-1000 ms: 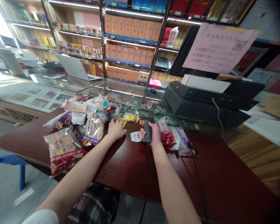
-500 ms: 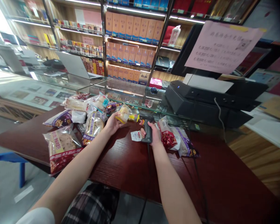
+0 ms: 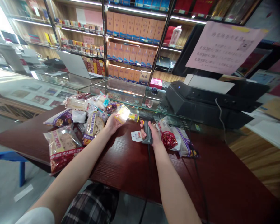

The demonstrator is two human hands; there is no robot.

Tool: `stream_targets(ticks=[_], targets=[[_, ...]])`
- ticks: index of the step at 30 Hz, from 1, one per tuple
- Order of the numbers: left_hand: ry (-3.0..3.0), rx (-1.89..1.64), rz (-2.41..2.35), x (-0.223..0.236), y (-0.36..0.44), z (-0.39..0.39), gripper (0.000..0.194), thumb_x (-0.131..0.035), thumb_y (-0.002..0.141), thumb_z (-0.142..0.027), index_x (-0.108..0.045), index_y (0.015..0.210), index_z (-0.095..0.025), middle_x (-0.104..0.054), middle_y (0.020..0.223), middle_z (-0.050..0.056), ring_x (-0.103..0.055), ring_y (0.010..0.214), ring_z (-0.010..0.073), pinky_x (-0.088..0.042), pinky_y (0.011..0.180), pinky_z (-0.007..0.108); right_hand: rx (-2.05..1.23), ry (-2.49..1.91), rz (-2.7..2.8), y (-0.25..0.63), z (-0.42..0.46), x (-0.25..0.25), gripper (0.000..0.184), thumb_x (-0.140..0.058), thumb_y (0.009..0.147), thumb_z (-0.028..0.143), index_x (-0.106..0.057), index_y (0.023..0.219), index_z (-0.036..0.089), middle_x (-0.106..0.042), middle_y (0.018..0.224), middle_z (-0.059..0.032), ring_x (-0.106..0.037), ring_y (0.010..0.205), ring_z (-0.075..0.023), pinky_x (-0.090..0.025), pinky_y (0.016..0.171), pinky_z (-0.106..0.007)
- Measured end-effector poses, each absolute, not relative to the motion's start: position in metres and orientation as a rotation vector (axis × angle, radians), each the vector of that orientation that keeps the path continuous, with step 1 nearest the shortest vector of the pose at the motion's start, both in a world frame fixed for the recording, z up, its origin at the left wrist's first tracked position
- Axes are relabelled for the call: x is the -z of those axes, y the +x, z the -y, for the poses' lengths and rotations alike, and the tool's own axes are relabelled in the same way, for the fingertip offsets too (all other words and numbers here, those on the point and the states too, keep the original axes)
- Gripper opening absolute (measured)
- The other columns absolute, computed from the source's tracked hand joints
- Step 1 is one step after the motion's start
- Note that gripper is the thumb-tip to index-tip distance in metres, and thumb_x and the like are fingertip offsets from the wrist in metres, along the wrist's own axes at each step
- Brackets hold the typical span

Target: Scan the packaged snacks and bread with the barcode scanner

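Observation:
My left hand [image 3: 113,123] grips a small packaged bread [image 3: 122,114] in clear and yellow wrapping, held above the table; bright light falls on its face. Closed around the handle of a dark barcode scanner [image 3: 147,132] is my right hand [image 3: 154,133], the scanner's head turned away from me. Beside the scanner lies a small white packet [image 3: 136,136]. Another yellow-edged packet [image 3: 133,116] rests behind, between the hands. Left of my left hand are a bagged sliced bread with a purple band [image 3: 94,126] and one with a red band [image 3: 64,149].
More bagged breads [image 3: 77,105] are heaped at the table's far left. Right of the scanner lie a red bag [image 3: 167,135] and a purple one [image 3: 185,143]. A glass counter [image 3: 130,90], a black printer-like machine [image 3: 200,99] and a laptop [image 3: 73,66] stand behind. The scanner's cable trails forward.
My left hand has picked up the yellow-wrapped bread from the table and raised it toward the scanner. Light now shines on the package. My right hand has stayed nearly in place.

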State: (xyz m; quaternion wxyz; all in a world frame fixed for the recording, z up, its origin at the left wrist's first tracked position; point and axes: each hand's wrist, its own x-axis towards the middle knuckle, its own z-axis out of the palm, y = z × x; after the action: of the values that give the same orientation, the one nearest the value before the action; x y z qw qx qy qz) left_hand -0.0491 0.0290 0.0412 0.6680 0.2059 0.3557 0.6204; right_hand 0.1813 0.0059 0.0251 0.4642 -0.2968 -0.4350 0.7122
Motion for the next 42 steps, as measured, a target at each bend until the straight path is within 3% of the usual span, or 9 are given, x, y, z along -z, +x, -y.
stream_targets(ticks=[9,13,16,18,22,29,34,37,42], targets=[[0.708,-1.697,-0.902,-0.042,-0.042,-0.032,0.03,-0.057,0.076,-0.025,-0.062,0.105,-0.019,-0.066,0.094,0.003,-0.064,0.075,0.0145,-0.053,0.07,0.027,-1.734,-0.848,1.016,0.183,-0.003,-0.025,0.059,-0.06,0.075,0.071,-0.06,0.112,0.025,-0.044,0.049,0.0046,-0.048,0.05,-0.0172,-0.039,0.046,-0.029],[1.183,-2.247,-1.085,-0.059,-0.061,-0.025,0.031,-0.06,0.082,-0.032,-0.059,0.11,-0.022,-0.064,0.11,0.006,-0.062,0.104,0.02,-0.048,0.094,0.035,-1.712,-0.869,0.998,0.182,-0.003,-0.025,0.062,-0.062,0.073,0.071,-0.061,0.114,0.024,-0.045,0.049,0.0044,-0.05,0.05,-0.0171,-0.038,0.046,-0.029],[1.513,-2.432,-1.648,-0.072,-0.086,-0.014,0.025,-0.057,0.086,-0.028,-0.062,0.11,-0.021,-0.053,0.132,0.011,-0.04,0.136,0.028,-0.03,0.114,0.046,-1.67,-0.865,0.994,0.181,-0.002,-0.027,0.062,-0.065,0.072,0.068,-0.061,0.115,0.024,-0.051,0.053,0.0029,-0.052,0.052,-0.0173,-0.038,0.045,-0.028],[1.595,-2.172,-2.069,-0.074,-0.099,-0.011,0.028,-0.054,0.087,-0.023,-0.063,0.112,-0.02,-0.046,0.14,0.014,-0.028,0.144,0.033,-0.019,0.117,0.053,-1.666,-0.858,0.999,0.18,-0.001,-0.028,0.061,-0.065,0.073,0.067,-0.061,0.115,0.024,-0.053,0.054,0.002,-0.052,0.053,-0.0177,-0.038,0.045,-0.029],[1.697,-1.552,-2.414,-0.06,-0.104,-0.015,0.034,-0.049,0.086,-0.019,-0.064,0.117,-0.016,-0.044,0.144,0.019,-0.024,0.144,0.0425,-0.012,0.114,0.066,-1.701,-0.85,1.006,0.181,-0.002,-0.027,0.058,-0.063,0.075,0.067,-0.061,0.114,0.024,-0.055,0.056,0.0006,-0.052,0.053,-0.0181,-0.038,0.045,-0.03],[1.768,-1.56,-2.414,-0.056,-0.095,-0.015,0.045,-0.047,0.091,-0.031,-0.054,0.132,-0.018,-0.032,0.155,0.019,0.004,0.15,0.0417,-0.005,0.111,0.073,-1.712,-0.832,1.012,0.181,-0.002,-0.026,0.059,-0.063,0.074,0.067,-0.061,0.114,0.024,-0.055,0.056,0.0007,-0.052,0.052,-0.0178,-0.038,0.045,-0.029],[1.992,-1.624,-2.062,-0.066,-0.085,-0.012,0.042,-0.047,0.09,-0.026,-0.053,0.131,-0.017,-0.037,0.152,0.017,-0.015,0.149,0.0344,0.0,0.118,0.062,-1.74,-0.824,0.991,0.18,-0.002,-0.028,0.057,-0.063,0.074,0.067,-0.061,0.113,0.024,-0.05,0.053,0.0023,-0.05,0.05,-0.0171,-0.037,0.045,-0.029],[2.232,-1.421,-1.645,-0.057,-0.07,-0.015,0.041,-0.051,0.087,-0.025,-0.056,0.128,-0.018,-0.047,0.144,0.016,-0.033,0.142,0.0315,-0.01,0.121,0.051,-1.777,-0.802,0.993,0.179,-0.001,-0.029,0.059,-0.061,0.074,0.069,-0.062,0.11,0.023,-0.044,0.049,0.0037,-0.047,0.048,-0.0166,-0.036,0.044,-0.028],[2.324,-0.982,-1.445,-0.025,-0.053,-0.031,0.055,-0.063,0.078,-0.024,-0.055,0.132,-0.023,-0.041,0.153,0.014,-0.032,0.144,0.0333,-0.012,0.12,0.048,-1.793,-0.759,0.987,0.179,-0.001,-0.031,0.061,-0.057,0.073,0.072,-0.062,0.108,0.023,-0.04,0.046,0.004,-0.045,0.048,-0.0173,-0.035,0.043,-0.028]])
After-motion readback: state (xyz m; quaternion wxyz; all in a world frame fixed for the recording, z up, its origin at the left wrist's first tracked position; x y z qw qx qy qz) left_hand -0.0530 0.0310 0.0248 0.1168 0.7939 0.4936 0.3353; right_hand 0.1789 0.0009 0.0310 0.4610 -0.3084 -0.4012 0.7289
